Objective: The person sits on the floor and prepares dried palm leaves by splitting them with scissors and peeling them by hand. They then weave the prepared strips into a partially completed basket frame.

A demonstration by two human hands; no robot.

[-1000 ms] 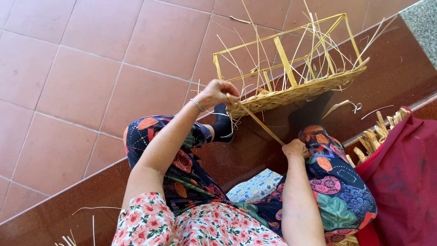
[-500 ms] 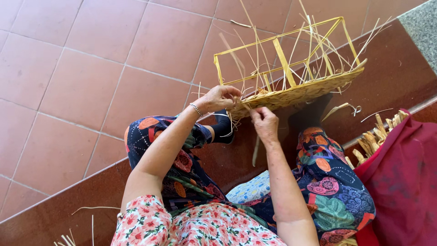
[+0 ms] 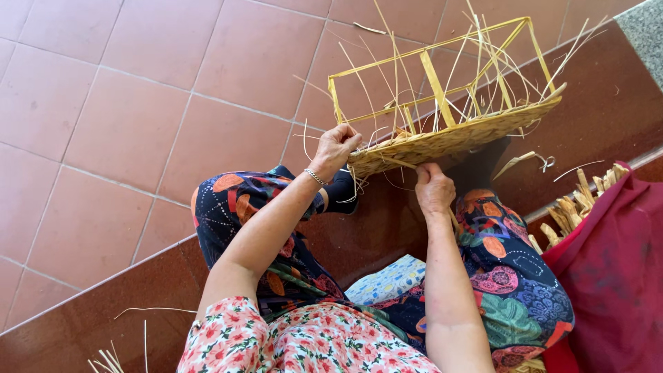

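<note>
Fingers of your left hand (image 3: 336, 147) curl around the near corner of the half-woven basket (image 3: 449, 138), gripping its plaited base edge. Your right hand (image 3: 434, 190) is closed just under that edge, pinching a pale strip (image 3: 397, 162) that runs into the weave. That basket sits tilted above your patterned knees (image 3: 235, 207), its yellow frame and loose strands sticking up over the red tiled floor (image 3: 138, 103), with a red cloth (image 3: 615, 276) at your right

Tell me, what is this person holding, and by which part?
The left hand grips the half-woven basket at the corner of its woven base. The right hand pinches a loose strip beneath the base's edge.
</note>
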